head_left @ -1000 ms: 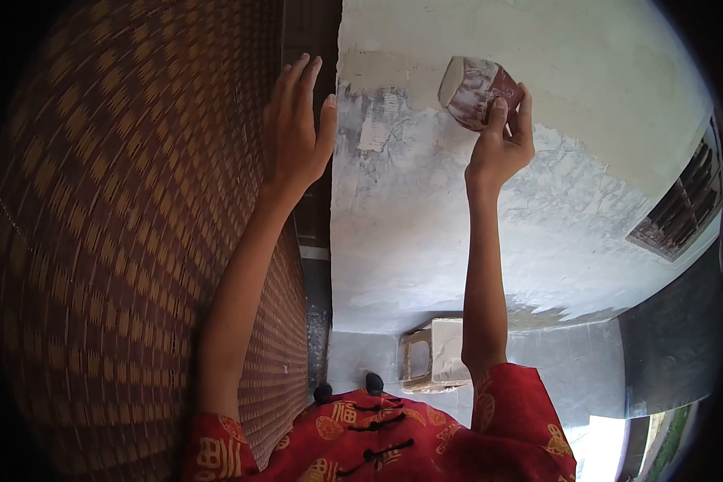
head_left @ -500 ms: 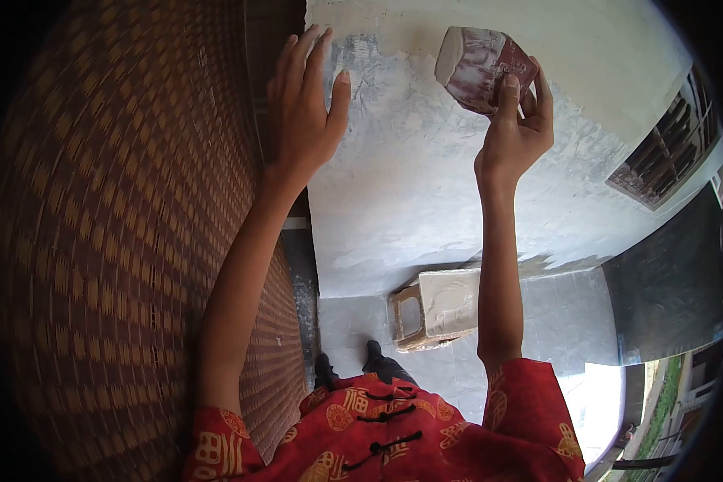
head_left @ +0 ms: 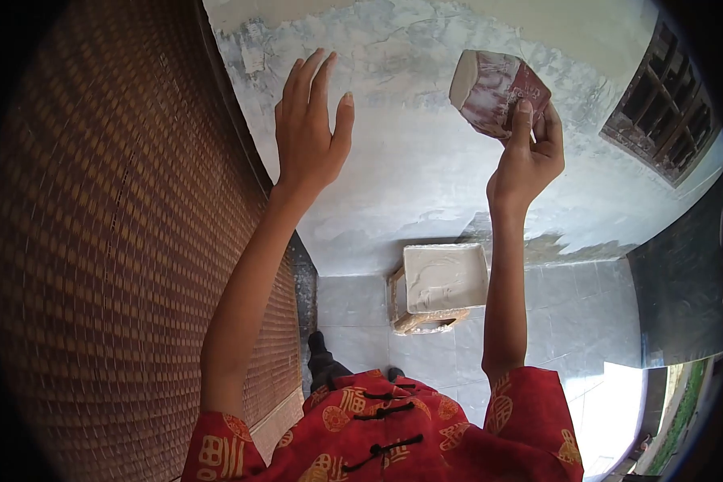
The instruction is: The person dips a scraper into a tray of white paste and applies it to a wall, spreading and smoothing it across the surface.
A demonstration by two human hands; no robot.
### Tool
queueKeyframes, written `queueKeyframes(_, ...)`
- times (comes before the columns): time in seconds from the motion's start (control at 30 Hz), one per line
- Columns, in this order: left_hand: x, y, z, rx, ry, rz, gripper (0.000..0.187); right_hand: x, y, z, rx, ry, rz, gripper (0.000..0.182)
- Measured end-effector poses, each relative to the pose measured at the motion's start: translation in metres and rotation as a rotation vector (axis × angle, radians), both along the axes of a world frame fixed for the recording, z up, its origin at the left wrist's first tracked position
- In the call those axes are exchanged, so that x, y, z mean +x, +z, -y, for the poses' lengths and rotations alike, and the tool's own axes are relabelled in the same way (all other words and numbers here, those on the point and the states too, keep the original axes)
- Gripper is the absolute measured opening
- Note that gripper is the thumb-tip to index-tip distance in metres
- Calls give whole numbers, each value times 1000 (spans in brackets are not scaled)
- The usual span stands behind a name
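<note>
My right hand (head_left: 527,157) holds a dark red putty scraper (head_left: 502,92), its thumb on the near face and its fingers behind. Whitish smears cover much of the scraper, and a thick band of pale putty lies along its left edge. It is in front of the wall (head_left: 394,153); whether it touches is hard to tell. To the left, my left hand (head_left: 309,128) is raised with stretched fingers and thumb apart, holding nothing. Grey, patchy coating marks the wall behind both hands. Below them, a shallow tray (head_left: 479,277) of pale putty rests on a stool (head_left: 428,323).
A woven brown mat (head_left: 112,233) stands along the left side. A dark barred window opening (head_left: 663,100) is at upper right, and a dark panel (head_left: 679,265) hangs below it. Grey tiles (head_left: 349,301) cover the floor around the stool and my feet.
The view has shifted, so more wall shows at upper left and more of the tray shows. My feet have moved. The scraper stays in my right hand, and my left hand keeps its spread shape.
</note>
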State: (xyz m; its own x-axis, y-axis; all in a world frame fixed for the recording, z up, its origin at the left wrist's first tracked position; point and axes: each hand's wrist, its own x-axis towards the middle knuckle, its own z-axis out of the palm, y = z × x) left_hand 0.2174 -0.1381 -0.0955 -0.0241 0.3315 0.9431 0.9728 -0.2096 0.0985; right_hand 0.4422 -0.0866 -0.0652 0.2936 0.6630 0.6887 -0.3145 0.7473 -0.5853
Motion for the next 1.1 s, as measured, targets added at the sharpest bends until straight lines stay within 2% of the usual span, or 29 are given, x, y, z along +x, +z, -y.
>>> queueKeyframes(0.23,116,-31,0,-164,-69,108,50,110,-39,-8,-158,-22,-2,33)
queueKeyframes(0.57,178,-91,-19,-350,-124,244,49,183,-83,-20,-287,-89,146,29)
queueKeyframes(0.83,217,-207,-32,-499,-122,468,50,213,-163,-34,-466,-69,373,27)
queueKeyframes(1.03,257,-306,-21,-713,-13,567,50,246,-265,-65,-647,13,516,24)
queueKeyframes(1.1,272,-339,-10,-782,22,617,49,260,-307,-71,-692,-48,677,24)
